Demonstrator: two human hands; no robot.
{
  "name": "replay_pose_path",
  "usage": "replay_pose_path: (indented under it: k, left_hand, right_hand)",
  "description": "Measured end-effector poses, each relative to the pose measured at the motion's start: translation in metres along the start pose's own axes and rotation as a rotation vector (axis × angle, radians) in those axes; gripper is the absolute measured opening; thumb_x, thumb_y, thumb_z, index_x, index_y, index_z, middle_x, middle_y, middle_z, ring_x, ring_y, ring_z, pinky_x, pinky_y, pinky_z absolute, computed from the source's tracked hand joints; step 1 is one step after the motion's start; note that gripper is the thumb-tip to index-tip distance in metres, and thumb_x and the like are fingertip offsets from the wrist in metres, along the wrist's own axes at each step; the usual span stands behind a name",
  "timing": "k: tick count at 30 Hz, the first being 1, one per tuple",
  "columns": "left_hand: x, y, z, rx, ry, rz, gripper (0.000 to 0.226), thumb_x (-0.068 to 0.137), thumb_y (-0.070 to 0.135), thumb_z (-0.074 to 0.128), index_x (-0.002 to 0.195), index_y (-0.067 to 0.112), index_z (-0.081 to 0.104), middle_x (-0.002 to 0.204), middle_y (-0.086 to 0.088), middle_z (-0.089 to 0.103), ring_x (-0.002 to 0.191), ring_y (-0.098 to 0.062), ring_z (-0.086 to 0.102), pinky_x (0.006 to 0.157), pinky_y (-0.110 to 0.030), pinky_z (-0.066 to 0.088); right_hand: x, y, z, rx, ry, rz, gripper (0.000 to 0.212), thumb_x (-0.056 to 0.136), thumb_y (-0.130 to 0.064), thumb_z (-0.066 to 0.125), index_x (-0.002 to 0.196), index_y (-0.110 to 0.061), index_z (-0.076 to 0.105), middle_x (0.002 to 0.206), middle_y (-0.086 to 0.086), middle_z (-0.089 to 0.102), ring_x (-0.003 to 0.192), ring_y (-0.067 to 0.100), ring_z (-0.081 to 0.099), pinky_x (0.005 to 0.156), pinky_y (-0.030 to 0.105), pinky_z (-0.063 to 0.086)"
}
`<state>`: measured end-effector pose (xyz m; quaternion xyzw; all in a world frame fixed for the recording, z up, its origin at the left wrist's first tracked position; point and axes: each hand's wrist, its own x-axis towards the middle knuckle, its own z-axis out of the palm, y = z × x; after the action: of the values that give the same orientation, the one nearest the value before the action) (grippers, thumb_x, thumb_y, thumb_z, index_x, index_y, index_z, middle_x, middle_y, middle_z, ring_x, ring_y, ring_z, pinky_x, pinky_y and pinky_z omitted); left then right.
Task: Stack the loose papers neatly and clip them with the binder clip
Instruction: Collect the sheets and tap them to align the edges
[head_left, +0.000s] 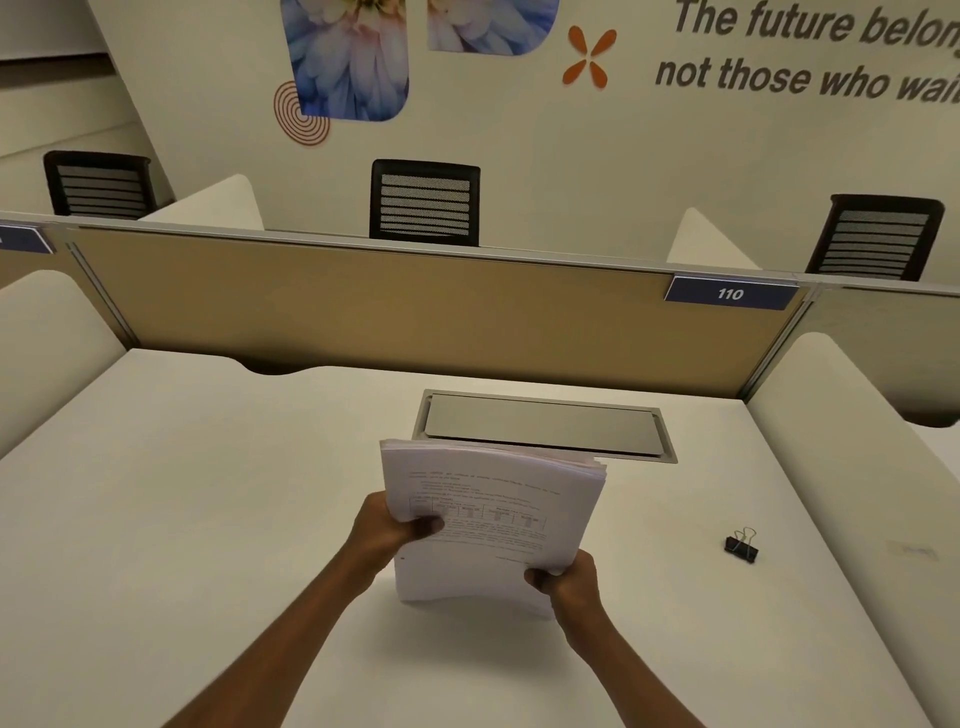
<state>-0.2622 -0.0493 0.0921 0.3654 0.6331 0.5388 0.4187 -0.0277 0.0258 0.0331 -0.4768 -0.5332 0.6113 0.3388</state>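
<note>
The stack of papers (493, 519) is held on end over the white table (208, 519), near its middle and just in front of a closed metal cable hatch (540, 426). The left hand (389, 535) is closed on the stack's left edge about halfway up, with the thumb laid across the printed front sheet. The right hand (571, 582) is closed on the lower right corner, thumb likewise to the front. Neither hand is free. The lower edge is seen at or just above the table surface; contact cannot be confirmed. The sheets bow slightly, and at the upper right corner several edges are noted stepping out of line, so the stack is judged not yet square. The upright hold, with one hand on each side, is judged to serve jogging: the bottom edge can be tapped on the table while the sides are pressed into line. The binder clip (742, 544) is found lying on the table well to the right of the papers, apart from both hands and untouched. That position is judged convenient for the right hand once the stack can be held by the left alone. A tan partition (415, 312) bearing a plate marked 110 (730, 294) closes the far side of the table. Clipping is assessed as not begun.
</note>
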Motion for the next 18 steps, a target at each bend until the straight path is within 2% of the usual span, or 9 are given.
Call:
replay_pose_path:
  k: [2,5,9,12,14,16,18]
  left_hand:
    - [-0.001,-0.004,-0.001,0.010,-0.050,-0.033,0.058,0.041,0.044,0.091,0.094,0.028,0.073,0.098,0.002,0.076,0.093,-0.018,0.071,0.072,-0.026,0.058]
    - [-0.001,-0.006,0.002,0.021,-0.048,-0.062,0.040,0.059,0.025,0.084,0.097,0.025,0.072,0.097,0.003,0.076,0.094,-0.017,0.070,0.076,-0.026,0.058]
    - [-0.002,-0.005,0.009,0.014,-0.016,-0.086,0.024,0.073,0.014,0.081,0.090,0.028,0.072,0.088,0.013,0.077,0.087,-0.010,0.072,0.066,-0.018,0.055]
    - [-0.001,-0.005,0.012,-0.015,0.021,-0.071,0.025,0.065,0.025,0.081,0.089,0.026,0.074,0.089,0.006,0.078,0.085,-0.016,0.073,0.067,-0.022,0.056]
    - [-0.001,-0.005,0.013,-0.038,0.049,-0.044,0.024,0.066,0.023,0.080,0.089,0.025,0.075,0.091,0.001,0.077,0.086,-0.020,0.072,0.069,-0.025,0.057]
    - [0.000,-0.009,0.013,-0.071,0.072,-0.028,0.023,0.071,0.012,0.081,0.090,0.025,0.076,0.094,-0.003,0.077,0.089,-0.022,0.071,0.076,-0.032,0.057]
    - [0.000,-0.013,0.015,-0.109,0.100,-0.041,0.027,0.074,0.002,0.078,0.089,0.025,0.076,0.095,-0.005,0.077,0.092,-0.024,0.070,0.082,-0.038,0.056]
  right_hand:
    - [-0.001,0.004,-0.001,-0.064,-0.009,0.002,0.029,0.057,0.006,0.064,0.080,-0.011,0.072,0.086,0.018,0.071,0.074,0.022,0.063,0.064,0.030,0.056]
    - [0.000,0.009,-0.002,-0.163,-0.001,0.003,0.019,0.062,0.006,0.065,0.078,-0.004,0.069,0.084,0.022,0.070,0.072,0.025,0.060,0.062,0.032,0.052]
    - [0.003,0.007,-0.001,-0.221,0.026,-0.008,0.022,0.073,0.007,0.067,0.085,-0.011,0.070,0.083,0.006,0.073,0.079,0.022,0.067,0.061,0.021,0.054]
    - [0.002,0.003,0.001,-0.214,0.042,-0.039,0.030,0.077,0.007,0.065,0.090,-0.020,0.066,0.088,-0.006,0.071,0.084,0.013,0.067,0.061,0.015,0.054]
    - [0.001,0.003,0.002,-0.207,0.071,-0.044,0.031,0.078,0.007,0.064,0.086,-0.023,0.065,0.087,-0.005,0.071,0.084,0.017,0.067,0.065,0.021,0.057]
    - [0.001,0.005,0.002,-0.211,0.089,-0.039,0.030,0.078,0.007,0.063,0.081,-0.023,0.065,0.085,-0.001,0.071,0.083,0.025,0.066,0.071,0.033,0.058]
    - [0.000,0.007,0.002,-0.228,0.091,-0.037,0.027,0.078,0.007,0.063,0.081,-0.020,0.064,0.085,0.002,0.071,0.083,0.029,0.065,0.072,0.035,0.056]
